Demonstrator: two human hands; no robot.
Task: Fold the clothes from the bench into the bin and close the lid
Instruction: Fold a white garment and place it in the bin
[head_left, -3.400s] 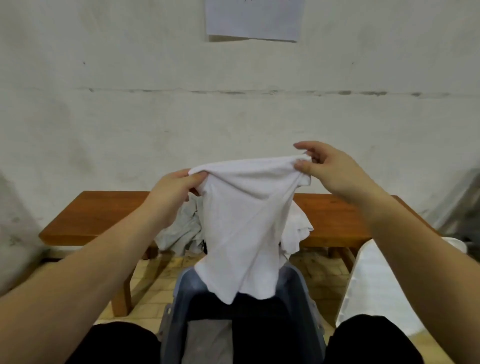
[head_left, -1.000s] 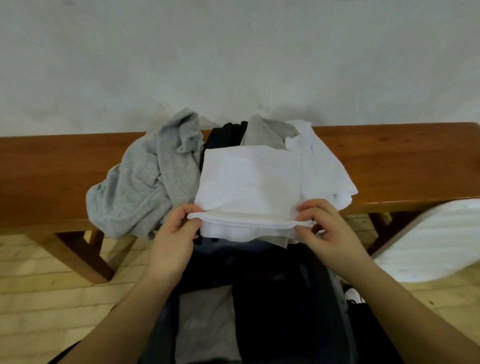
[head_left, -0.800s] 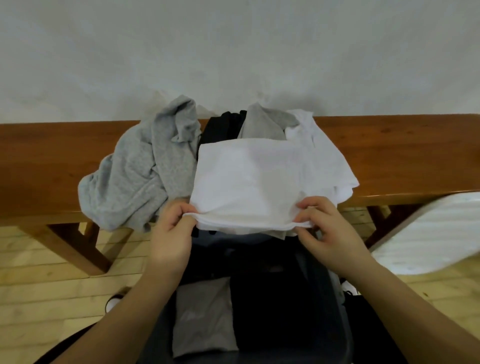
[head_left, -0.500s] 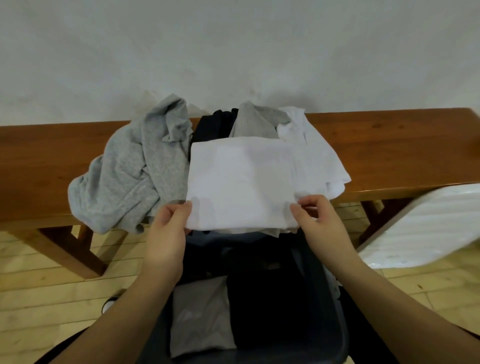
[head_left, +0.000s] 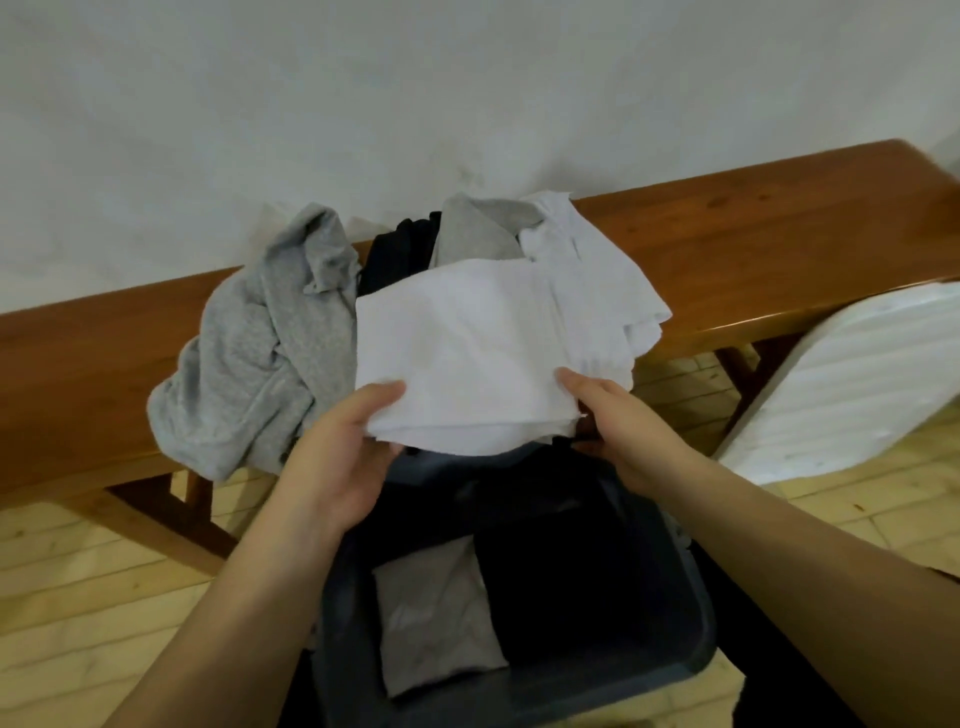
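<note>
Since half a second earlier, the folded white garment (head_left: 467, 353) had been lifted off the clothes pile and drawn toward the open bin (head_left: 696, 613), its near edge now above the bin's far rim. From left to right: a crumpled grey garment (head_left: 260, 353) lay on the wooden bench (head_left: 753, 234); the left hand (head_left: 337, 462) was closed on the fold's near-left corner, thumb on top, and the right hand (head_left: 623, 426) clasped its near-right corner. The bin held a folded grey piece (head_left: 431, 618) beside a dark one (head_left: 566, 577), and the white lid (head_left: 841, 379) leaned at far right.

Glossy wooden bench (head_left: 753, 244), soft cloth garments (head_left: 457, 343)
</note>
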